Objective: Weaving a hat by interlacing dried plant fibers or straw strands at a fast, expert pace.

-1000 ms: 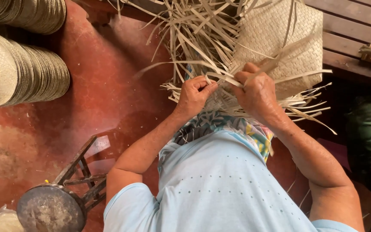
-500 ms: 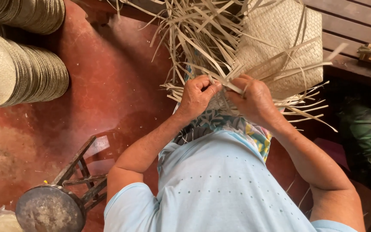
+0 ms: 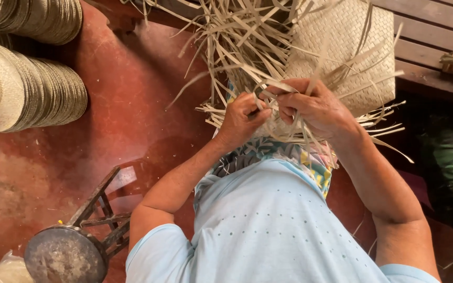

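Here your left hand and right hand pinch loose straw strips tight against the woven mat, keeping the weave snug.

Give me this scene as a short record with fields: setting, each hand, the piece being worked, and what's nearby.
Setting: red floor, viewed from above
Left hand: fingers closed on pale straw strips
Right hand: fingers closed on strips close beside the left hand
Workpiece: woven straw piece, finished weave at the far side, loose strips fanning out
Left of person: stacks of woven hats
Lower left: round metal stool
Upper right: wooden bench
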